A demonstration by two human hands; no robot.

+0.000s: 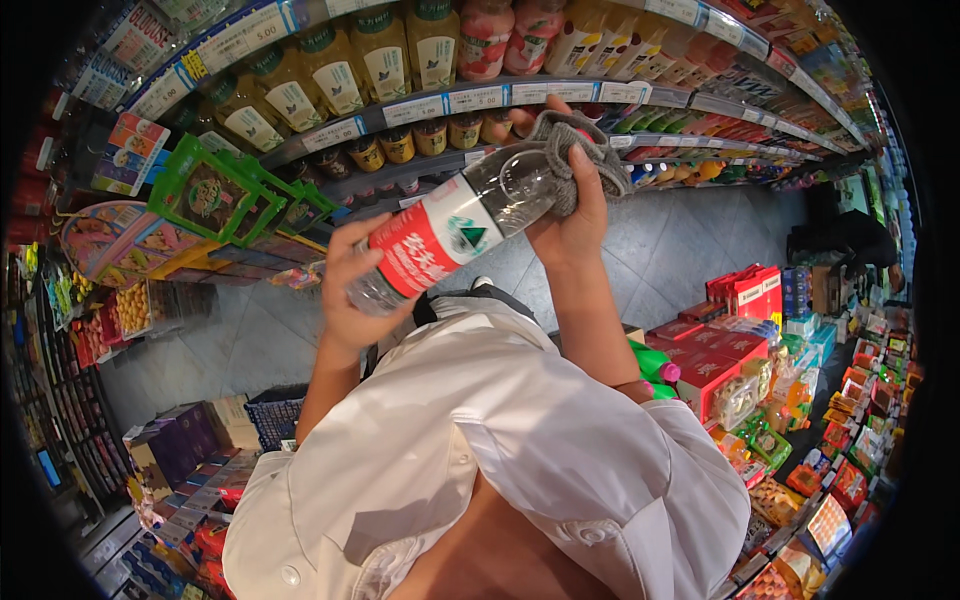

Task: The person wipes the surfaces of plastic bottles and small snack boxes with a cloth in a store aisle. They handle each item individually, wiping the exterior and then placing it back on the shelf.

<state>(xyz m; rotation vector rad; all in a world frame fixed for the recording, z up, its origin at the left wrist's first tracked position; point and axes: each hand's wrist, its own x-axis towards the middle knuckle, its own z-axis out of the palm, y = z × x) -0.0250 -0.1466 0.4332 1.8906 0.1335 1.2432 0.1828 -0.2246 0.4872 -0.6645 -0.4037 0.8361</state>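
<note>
A large clear plastic water bottle (442, 232) with a red and white label lies tilted between my hands, its neck up to the right. Around its base end, my left hand (360, 292) grips the plastic. My right hand (574, 202) holds a grey cloth (577, 157) wrapped about the bottle's neck and shoulder. A small bit of the red cap shows through the folds; most of the neck is hidden by the cloth.
Before me run store shelves (450, 101) of drink bottles with price tags. Green-framed snack packs (214, 191) hang at the left. Red boxes (705, 367) are stacked at the right, near a dark-clothed person (855, 236). A blue basket (276, 412) stands on the tiled floor (660, 240).
</note>
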